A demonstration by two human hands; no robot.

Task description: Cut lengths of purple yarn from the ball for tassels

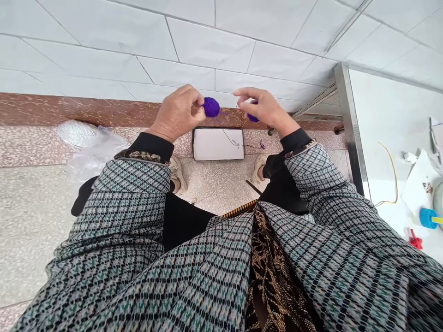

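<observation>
Up in front of the tiled wall, my left hand (pixel 182 110) pinches a small purple yarn ball (pixel 212 107) at its left side between thumb and fingers. My right hand (pixel 261 108) is curled around a second purple yarn ball (pixel 253 113), which is partly hidden behind the fingers. Its index finger and thumb reach toward the left. Thin strands hang between the hands. Below them a dark strand (pixel 228 138) trails across the white box (pixel 207 144) on the floor, toward a small purple yarn tangle (pixel 262 145) at the box's right.
Clear plastic bags (pixel 93 143) lie on the floor at left. My shoes (pixel 178 175) flank the box. At right a white table (pixel 377 138) with a metal edge carries a yellow wire (pixel 394 175), a blue cap (pixel 428 218) and a red piece (pixel 415 240).
</observation>
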